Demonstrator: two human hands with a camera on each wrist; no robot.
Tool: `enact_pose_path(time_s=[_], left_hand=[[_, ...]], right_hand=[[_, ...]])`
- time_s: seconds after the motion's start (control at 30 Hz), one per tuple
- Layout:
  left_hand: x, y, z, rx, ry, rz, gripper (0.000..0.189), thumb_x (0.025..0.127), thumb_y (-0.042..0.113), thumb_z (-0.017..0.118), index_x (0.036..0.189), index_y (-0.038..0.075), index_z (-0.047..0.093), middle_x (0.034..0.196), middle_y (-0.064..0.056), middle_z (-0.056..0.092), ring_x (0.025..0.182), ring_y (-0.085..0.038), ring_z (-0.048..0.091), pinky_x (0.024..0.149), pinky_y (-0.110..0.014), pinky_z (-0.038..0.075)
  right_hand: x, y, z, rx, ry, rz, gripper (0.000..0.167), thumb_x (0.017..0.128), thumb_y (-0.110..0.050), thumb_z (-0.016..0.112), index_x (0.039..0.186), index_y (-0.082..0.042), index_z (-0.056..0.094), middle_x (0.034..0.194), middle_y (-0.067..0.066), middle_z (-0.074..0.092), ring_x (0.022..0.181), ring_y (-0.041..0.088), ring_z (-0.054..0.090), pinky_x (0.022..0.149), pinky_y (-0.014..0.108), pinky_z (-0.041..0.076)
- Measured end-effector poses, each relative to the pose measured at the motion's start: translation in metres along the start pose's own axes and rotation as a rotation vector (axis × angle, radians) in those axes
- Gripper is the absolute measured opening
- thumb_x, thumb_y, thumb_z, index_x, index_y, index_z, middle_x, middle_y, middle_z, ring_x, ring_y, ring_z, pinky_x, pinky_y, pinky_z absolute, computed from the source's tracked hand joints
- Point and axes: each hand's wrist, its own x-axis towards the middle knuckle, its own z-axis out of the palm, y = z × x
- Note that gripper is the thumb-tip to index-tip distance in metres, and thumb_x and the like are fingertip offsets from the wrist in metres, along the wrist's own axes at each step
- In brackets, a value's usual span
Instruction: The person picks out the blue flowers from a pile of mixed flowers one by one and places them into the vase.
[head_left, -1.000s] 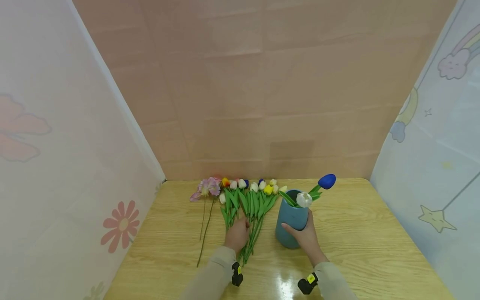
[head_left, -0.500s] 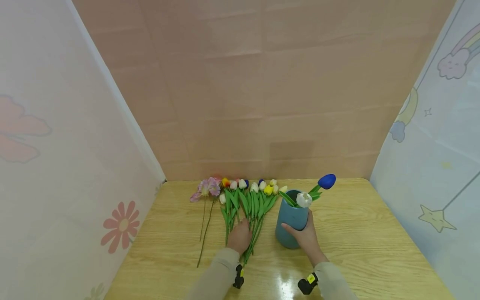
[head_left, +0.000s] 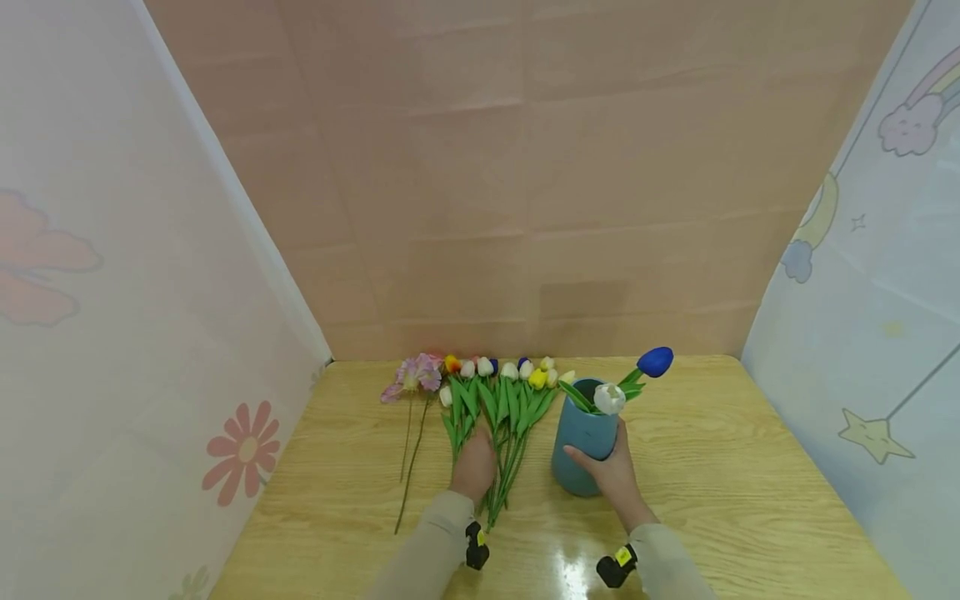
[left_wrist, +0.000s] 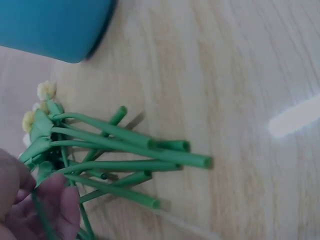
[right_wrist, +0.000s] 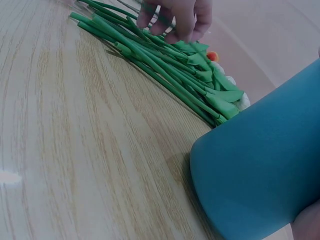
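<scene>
My left hand [head_left: 474, 467] is over the stems of a spread bunch of tulips [head_left: 517, 408] lying on the table. In the left wrist view a green tulip stem [left_wrist: 43, 216] runs between its thumb and curled fingers; the flower head of that stem is out of sight there. My right hand [head_left: 615, 473] grips the blue vase [head_left: 581, 442] round its side, thumb at the front. A white tulip [head_left: 609, 398] and a blue tulip [head_left: 655, 362] stand in the vase, both leaning right.
Pink-purple flowers [head_left: 417, 374] with long thin stems lie left of the tulips. The wooden table [head_left: 720, 467] ends at a brown backdrop [head_left: 480, 208], with printed white curtains [head_left: 150, 292] on both sides. Loose stem ends [left_wrist: 200, 161] point toward the near edge.
My left hand shifted slightly right and nearer over the stems, then back left and farther in. The right hand and vase stay in place.
</scene>
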Motion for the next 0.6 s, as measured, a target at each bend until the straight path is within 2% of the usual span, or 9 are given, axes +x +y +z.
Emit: enact_pose_path(time_s=[0.1,0.27,0.4,0.6], left_hand=[[0.003,-0.002,-0.005,-0.047,0.038,-0.029,0.026,0.097,0.0,0.05,0.12,-0.011,0.045,0.06,-0.007,0.055,0.046,-0.014,0.053,0.039,-0.024,0.039],[0.009,-0.009,-0.013,-0.09,0.107,-0.054,0.013,0.1,0.003,0.047,0.111,-0.003,0.049,0.057,-0.003,0.051,0.041,-0.011,0.045,0.039,-0.024,0.034],[0.014,-0.012,-0.023,-0.15,0.166,-0.072,0.012,0.1,0.005,0.047,0.11,0.0,0.051,0.06,-0.004,0.052,0.042,-0.01,0.042,0.039,-0.025,0.032],[0.018,-0.019,-0.04,-0.235,0.323,-0.082,0.014,0.104,0.013,0.044,0.114,0.004,0.048,0.074,-0.007,0.055,0.047,-0.01,0.043,0.042,-0.025,0.034]], right_hand=[[-0.001,-0.001,0.0,0.002,0.002,-0.016,0.107,0.083,-0.026,0.077,0.155,-0.022,-0.002,0.156,0.019,0.018,0.142,0.042,0.023,0.108,0.066,0.024],[-0.003,-0.002,0.001,0.005,0.009,-0.034,0.107,0.083,-0.028,0.078,0.155,-0.023,-0.002,0.156,0.019,0.019,0.141,0.042,0.024,0.106,0.066,0.025],[-0.004,-0.001,0.001,-0.003,0.017,-0.036,0.107,0.082,-0.028,0.078,0.155,-0.022,-0.001,0.155,0.019,0.019,0.141,0.042,0.024,0.106,0.066,0.026],[-0.004,-0.003,0.0,0.0,0.005,-0.016,0.108,0.083,-0.028,0.077,0.155,-0.023,-0.002,0.156,0.02,0.017,0.141,0.042,0.023,0.107,0.066,0.025]])
